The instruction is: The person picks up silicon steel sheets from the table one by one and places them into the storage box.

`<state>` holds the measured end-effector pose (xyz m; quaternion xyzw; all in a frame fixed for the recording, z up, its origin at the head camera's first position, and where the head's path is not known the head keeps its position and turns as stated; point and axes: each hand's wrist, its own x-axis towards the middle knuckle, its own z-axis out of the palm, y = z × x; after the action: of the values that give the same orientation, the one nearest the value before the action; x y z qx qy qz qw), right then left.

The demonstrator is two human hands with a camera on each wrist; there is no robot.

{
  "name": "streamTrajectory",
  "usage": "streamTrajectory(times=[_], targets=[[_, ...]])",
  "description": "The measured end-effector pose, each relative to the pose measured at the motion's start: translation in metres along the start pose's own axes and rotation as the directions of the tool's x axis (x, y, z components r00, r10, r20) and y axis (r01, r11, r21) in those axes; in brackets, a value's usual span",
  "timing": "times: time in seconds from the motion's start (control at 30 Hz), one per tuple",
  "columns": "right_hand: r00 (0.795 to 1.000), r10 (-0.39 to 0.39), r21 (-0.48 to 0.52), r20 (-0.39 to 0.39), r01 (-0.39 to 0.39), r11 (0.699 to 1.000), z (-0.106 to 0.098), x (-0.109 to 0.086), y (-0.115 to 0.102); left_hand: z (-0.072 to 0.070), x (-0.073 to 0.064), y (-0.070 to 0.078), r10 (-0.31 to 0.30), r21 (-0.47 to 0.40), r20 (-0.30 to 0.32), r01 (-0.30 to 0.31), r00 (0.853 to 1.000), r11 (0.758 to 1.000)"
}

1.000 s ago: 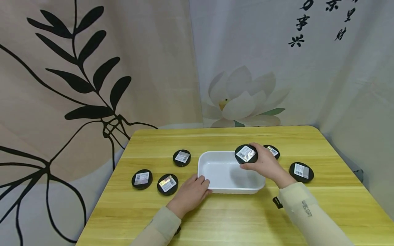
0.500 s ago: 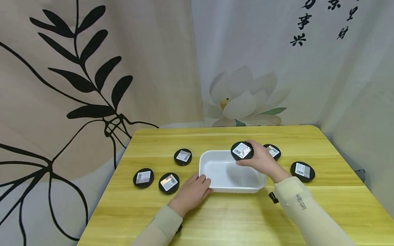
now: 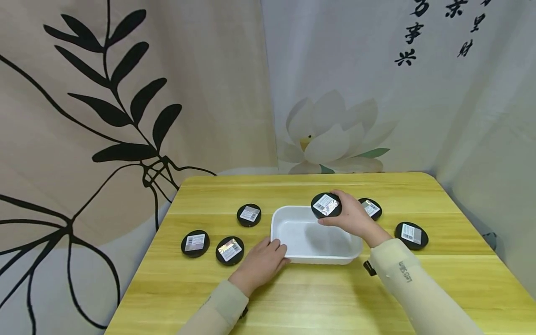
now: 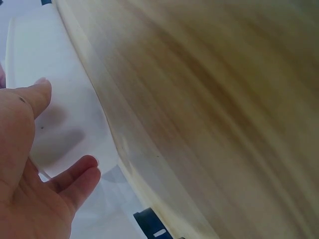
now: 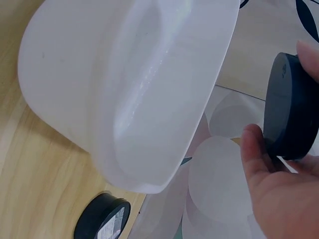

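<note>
Above the back right part of a white tray [image 3: 275, 228], my right hand [image 3: 355, 217] grips a flat round black container [image 3: 318, 211]. Its label with a barcode faces up toward the head camera. In the right wrist view, the thumb and fingers hold this container [image 5: 294, 107] by its side, and it is apart from the tray wall [image 5: 164, 89]. My left hand [image 3: 261, 262] holds the tray's near left corner. In the left wrist view, the thumb and fingers of my left hand [image 4: 37, 164] spread around the tray's outer wall [image 4: 45, 55].
Several similar labelled black containers lie on the wooden table [image 3: 310, 298]. To the tray's left are a back one [image 3: 249, 215], a near one [image 3: 230, 251] and an outer one [image 3: 195, 243]. Two others, one behind the right hand [image 3: 372, 209] and one farther right [image 3: 412, 235], flank its right.
My right hand has carried the black container slightly left and back over the tray. The left hand keeps its hold on the tray corner. The head view has shifted slightly.
</note>
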<state>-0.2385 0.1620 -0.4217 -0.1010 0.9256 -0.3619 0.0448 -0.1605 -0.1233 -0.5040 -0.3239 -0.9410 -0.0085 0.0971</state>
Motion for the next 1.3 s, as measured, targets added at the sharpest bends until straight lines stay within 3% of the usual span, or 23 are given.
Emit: streamTrajectory(times=[0.97, 1.3], targets=[[0.999, -0.044, 0.022, 0.032, 0.043, 0.999, 0.012, 0.016, 0.005, 0.001, -0.001, 0.001, 0.004, -0.02, -0.022, -0.005, 1.0, 1.0], [0.998, -0.05, 0.01, 0.037, 0.05, 0.999, 0.016, 0.022, -0.006, -0.002, -0.001, 0.003, -0.023, -0.046, 0.019, 0.024, 1.0, 0.999]])
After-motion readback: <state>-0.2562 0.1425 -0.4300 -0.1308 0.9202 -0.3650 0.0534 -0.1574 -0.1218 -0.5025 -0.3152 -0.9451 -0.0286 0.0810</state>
